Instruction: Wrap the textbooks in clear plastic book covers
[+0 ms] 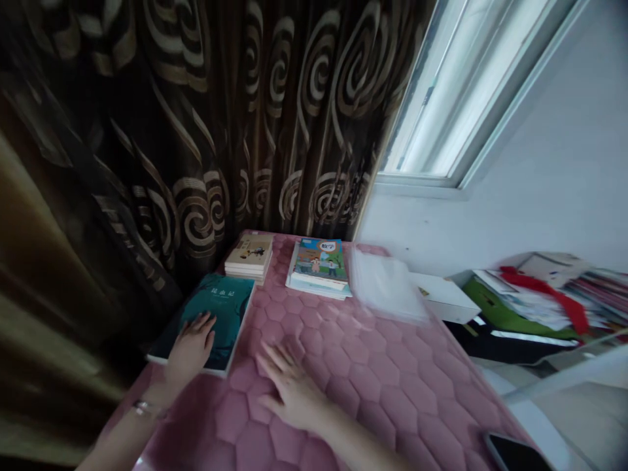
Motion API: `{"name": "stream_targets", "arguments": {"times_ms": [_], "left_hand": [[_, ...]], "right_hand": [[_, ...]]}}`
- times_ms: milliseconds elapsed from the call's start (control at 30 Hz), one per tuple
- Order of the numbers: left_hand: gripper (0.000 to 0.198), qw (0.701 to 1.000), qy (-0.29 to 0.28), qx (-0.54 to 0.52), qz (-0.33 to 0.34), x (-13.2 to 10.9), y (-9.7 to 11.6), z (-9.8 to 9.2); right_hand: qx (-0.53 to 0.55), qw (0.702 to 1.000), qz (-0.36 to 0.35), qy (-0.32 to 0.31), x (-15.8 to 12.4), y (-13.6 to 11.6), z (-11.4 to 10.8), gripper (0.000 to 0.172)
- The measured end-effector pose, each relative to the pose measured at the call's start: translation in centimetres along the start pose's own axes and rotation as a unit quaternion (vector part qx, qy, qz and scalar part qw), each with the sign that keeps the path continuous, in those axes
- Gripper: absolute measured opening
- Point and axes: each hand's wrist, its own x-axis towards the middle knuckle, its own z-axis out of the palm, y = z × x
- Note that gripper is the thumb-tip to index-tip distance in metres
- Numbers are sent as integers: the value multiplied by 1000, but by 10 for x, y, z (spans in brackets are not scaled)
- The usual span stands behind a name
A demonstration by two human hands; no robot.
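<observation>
My left hand point(193, 345) rests on the cover of a dark teal book point(223, 307), its fingers laid over the lower middle. That book lies near the left edge of a pink table cover point(318, 333) with a hexagon pattern. To the right of the book, my right hand point(289, 386) is spread over the cover with nothing in it; whether it touches the cloth I cannot tell. Behind the teal book sits a small stack of tan books point(249, 254). A pile of books topped by a colourful illustrated textbook point(320, 261) stands at the back middle.
Clear plastic sleeves point(387, 284) lie right of the textbook pile, by a white box point(444, 297). A phone point(515, 453) is at the near right edge. Beyond are papers with a red strap point(544, 294). A patterned curtain point(275, 118) hangs behind and left.
</observation>
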Motion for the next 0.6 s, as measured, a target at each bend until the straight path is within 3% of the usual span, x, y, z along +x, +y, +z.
{"name": "stream_targets", "arguments": {"times_ms": [67,167,267,333,433,600], "left_hand": [[42,999,11,-14,31,-3,29,2],[41,988,-3,-61,144,-4,95,15],[40,982,-52,-69,167,5,160,38],[42,983,-74,-55,159,14,189,55],[46,984,-80,-34,156,25,204,78],[46,979,-49,-61,187,31,189,98]], "right_hand": [[-33,995,87,20,-38,31,-19,64],[-71,978,188,60,-81,70,-36,53],[-79,971,208,83,-99,88,-39,50],[-78,971,206,92,-100,90,-38,49],[-68,970,206,107,-99,88,-36,49],[-22,969,188,158,-95,85,-45,41]]}}
